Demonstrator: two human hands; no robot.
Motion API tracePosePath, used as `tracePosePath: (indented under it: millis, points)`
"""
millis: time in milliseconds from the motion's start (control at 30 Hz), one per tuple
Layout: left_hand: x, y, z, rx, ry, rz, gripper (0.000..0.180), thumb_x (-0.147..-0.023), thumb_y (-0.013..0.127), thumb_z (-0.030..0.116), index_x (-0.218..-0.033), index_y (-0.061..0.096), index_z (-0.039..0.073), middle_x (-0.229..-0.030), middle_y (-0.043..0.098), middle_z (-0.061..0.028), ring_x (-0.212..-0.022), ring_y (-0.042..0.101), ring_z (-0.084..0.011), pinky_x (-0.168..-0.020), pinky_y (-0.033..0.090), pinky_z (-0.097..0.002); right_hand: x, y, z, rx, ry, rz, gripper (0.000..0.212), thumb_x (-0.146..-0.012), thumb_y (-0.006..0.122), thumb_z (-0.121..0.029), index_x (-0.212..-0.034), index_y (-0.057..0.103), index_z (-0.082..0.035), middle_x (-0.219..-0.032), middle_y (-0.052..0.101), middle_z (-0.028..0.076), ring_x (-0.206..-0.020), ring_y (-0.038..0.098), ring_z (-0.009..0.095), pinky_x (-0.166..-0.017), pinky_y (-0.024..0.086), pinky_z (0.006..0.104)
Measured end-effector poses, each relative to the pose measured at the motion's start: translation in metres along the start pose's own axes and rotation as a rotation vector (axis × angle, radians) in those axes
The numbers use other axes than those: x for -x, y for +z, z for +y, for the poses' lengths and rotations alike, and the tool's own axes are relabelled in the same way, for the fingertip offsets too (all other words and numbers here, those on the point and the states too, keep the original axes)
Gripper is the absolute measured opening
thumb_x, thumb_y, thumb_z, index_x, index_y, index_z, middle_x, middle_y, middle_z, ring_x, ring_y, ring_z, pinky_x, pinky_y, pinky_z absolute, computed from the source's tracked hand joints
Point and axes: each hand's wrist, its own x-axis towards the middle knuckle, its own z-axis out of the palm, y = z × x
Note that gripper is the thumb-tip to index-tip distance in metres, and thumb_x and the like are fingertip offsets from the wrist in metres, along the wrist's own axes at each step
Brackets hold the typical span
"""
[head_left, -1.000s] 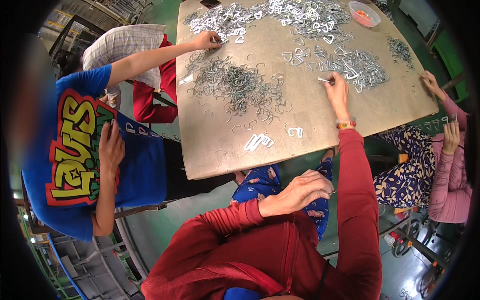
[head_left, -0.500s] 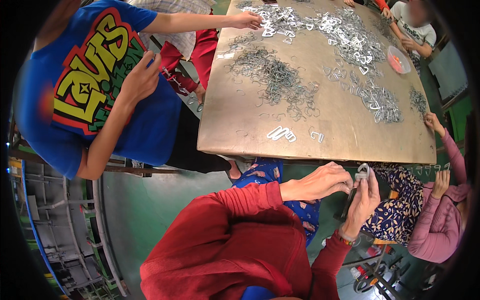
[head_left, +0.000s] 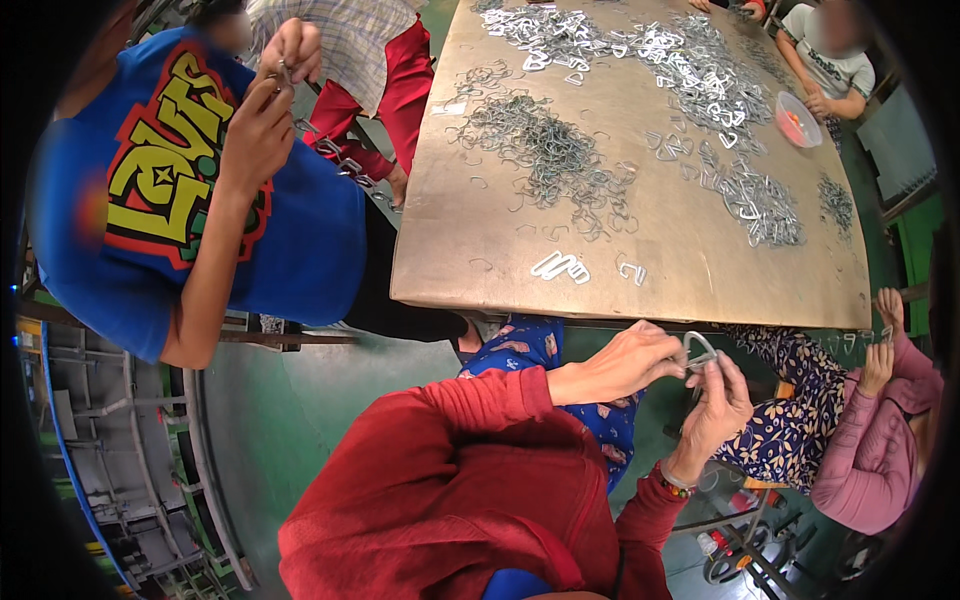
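Head view: one metal loop (head_left: 706,341) looks underway, right hand (head_left: 716,404) pinching it, can't tell if left hand (head_left: 630,362) grips too, loads of wire clips (head_left: 545,150) loose on the counter (head_left: 450,255) beyond both.

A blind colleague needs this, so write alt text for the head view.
Right hand pinches a metal loop, left hand at its edge, in front of a table. Hooks and loops lie piled on it; a person in blue is left, another in pink right.
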Motion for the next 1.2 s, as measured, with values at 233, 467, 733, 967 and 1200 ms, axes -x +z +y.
tracePosePath:
  millis: [233, 467, 733, 967, 1200]
  points:
    - [0.012, -0.103, -0.048, -0.323, -0.191, 0.393, 0.034, -0.079, 0.064, 0.014, -0.110, 0.057, 0.005, -0.102, 0.059, -0.0151, -0.090, 0.057, -0.0306, -0.079, 0.046, -0.0382, 0.007, 0.013, 0.019, 0.086, 0.123, -0.090, 0.016, -0.075, 0.061, 0.010, -0.091, 0.063, 0.009, -0.088, 0.060, 0.009, -0.085, 0.054, 0.015, -0.082, 0.041, 0.0251]
    - [-0.003, -0.226, -0.177, -0.947, -0.466, 0.306, 0.013, -0.075, 0.059, 0.013, -0.075, 0.061, 0.000, -0.078, 0.059, -0.0220, -0.077, 0.059, -0.0367, -0.069, 0.049, -0.0442, 0.003, 0.011, 0.022, 0.087, 0.132, -0.124, 0.017, -0.079, 0.059, 0.006, -0.094, 0.061, 0.011, -0.088, 0.061, 0.010, -0.080, 0.057, 0.015, -0.077, 0.044, 0.0239]
    - [-0.019, -0.230, -0.184, -1.046, -0.407, 0.338, 0.006, -0.072, 0.053, -0.001, -0.076, 0.054, -0.005, -0.082, 0.057, -0.0216, -0.080, 0.058, -0.0371, -0.070, 0.048, -0.0448, -0.007, 0.020, 0.002, 0.133, 0.071, -0.159, 0.015, -0.079, 0.059, 0.006, -0.093, 0.063, 0.008, -0.083, 0.060, 0.006, -0.077, 0.055, 0.011, -0.073, 0.043, 0.0225]
    - [-0.062, -0.244, -0.122, -0.709, -0.039, 0.648, 0.012, -0.082, 0.056, 0.009, -0.087, 0.062, 0.000, -0.082, 0.063, -0.0171, -0.078, 0.061, -0.0328, -0.071, 0.048, -0.0402, -0.002, 0.006, -0.006, 0.142, 0.027, -0.193, 0.015, -0.079, 0.060, 0.005, -0.094, 0.062, 0.008, -0.085, 0.060, 0.006, -0.077, 0.056, 0.011, -0.073, 0.043, 0.0218]
    - [-0.037, -0.081, 0.048, 0.001, 0.206, 0.037, 0.009, -0.080, 0.060, 0.013, -0.084, 0.061, 0.004, -0.081, 0.059, -0.0099, -0.081, 0.058, -0.0266, -0.073, 0.046, -0.0357, 0.007, 0.002, -0.010, 0.184, -0.014, -0.083, 0.015, -0.081, 0.058, 0.004, -0.095, 0.061, 0.009, -0.089, 0.061, 0.008, -0.080, 0.057, 0.014, -0.075, 0.045, 0.0243]
